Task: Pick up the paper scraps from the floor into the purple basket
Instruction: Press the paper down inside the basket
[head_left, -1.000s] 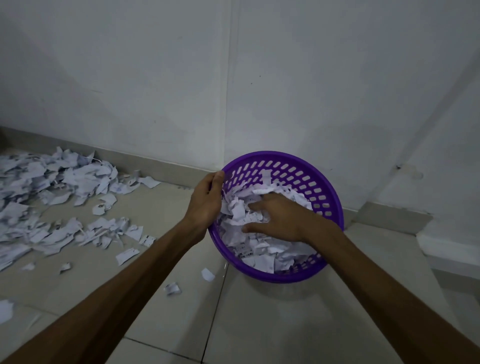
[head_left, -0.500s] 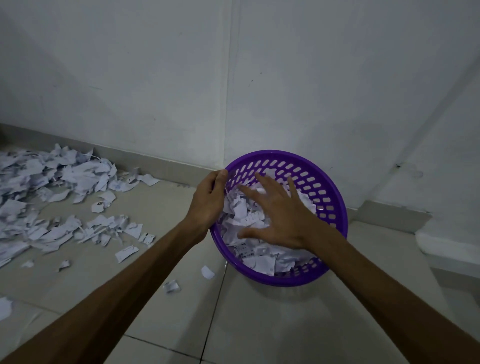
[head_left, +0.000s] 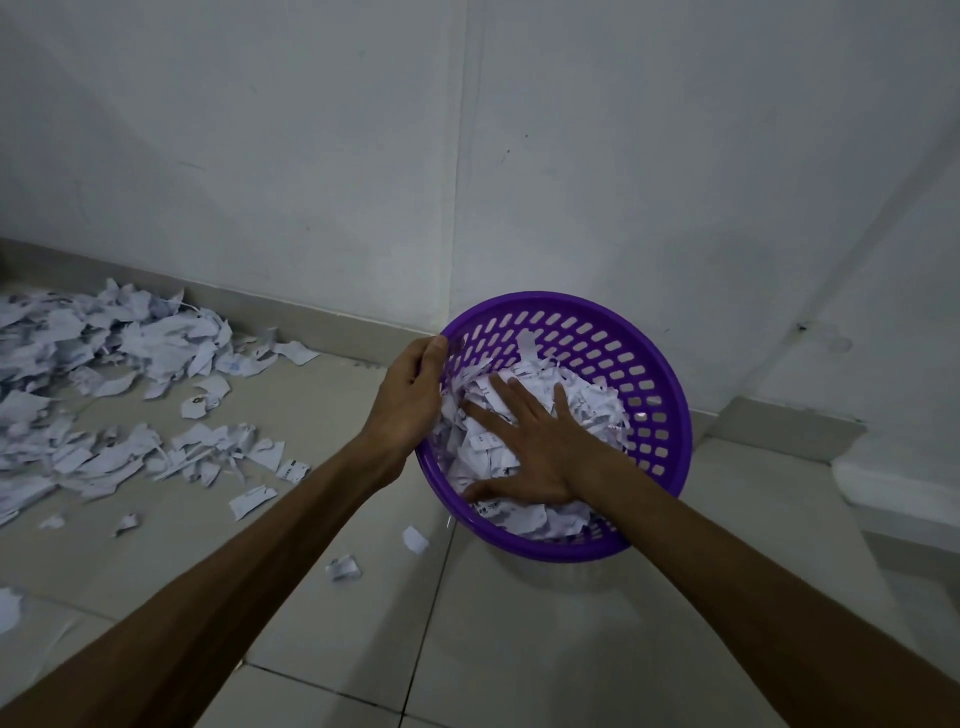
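Head view looks down into a room corner, where the purple basket (head_left: 655, 364) stands on the tiled floor (head_left: 545, 649) in the right half of the scene, tilted so its opening faces the camera. The left hand (head_left: 410, 395) is closed around the basket's left rim, fingers curled over the edge and thumb on the outside. The right hand (head_left: 535, 447) lies flat inside the basket with fingers spread wide apart, palm pressed down on the heap of scraps in the basket (head_left: 483, 452); it grasps nothing, only touching the paper beneath it. More paper scraps on the floor (head_left: 104, 374) are piled at the far left along the skirting, well apart from the basket. A few loose pieces (head_left: 343, 566) lie nearer, just left of the basket's near edge.
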